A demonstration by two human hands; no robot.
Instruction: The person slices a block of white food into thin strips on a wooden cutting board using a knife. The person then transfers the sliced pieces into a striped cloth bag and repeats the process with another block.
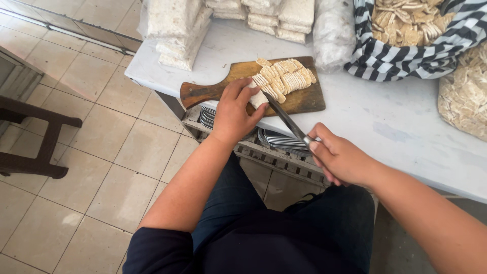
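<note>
The left hand (234,112) rests on the near edge of a wooden cutting board (299,99), its fingers curled around the near end of a pale roll (257,97) and pinning it to the wood. The right hand (341,158) is clenched around the handle of a long knife (284,117), whose dark blade runs up and to the left from the fist and meets the roll just beside the left fingertips. The handle itself is mostly hidden inside the fist.

Beyond the blade, on the far half of the board, lies a fanned row of cut slices (286,80), thin, pale and overlapping, leaning against each other. The board has a dark handle that points to the left, and it sits at the near left part of a white table (395,127).

Under the table edge, below the board, stacked metal trays (281,139) rest on a wooden slatted rack (264,152). At the far left of the table stand clear bags packed with pale slices (175,30), with more packed bags (276,18) behind the board and a cloudy plastic bag (333,33) just to the right of them. At the far right a striped cloth (406,58) lines a heap of dried crackers (406,20), and another bag of crackers (464,96) lies at the right edge.

To the left, on the tiled floor (101,152), stands a dark wooden bench (35,137), well apart from the table.
</note>
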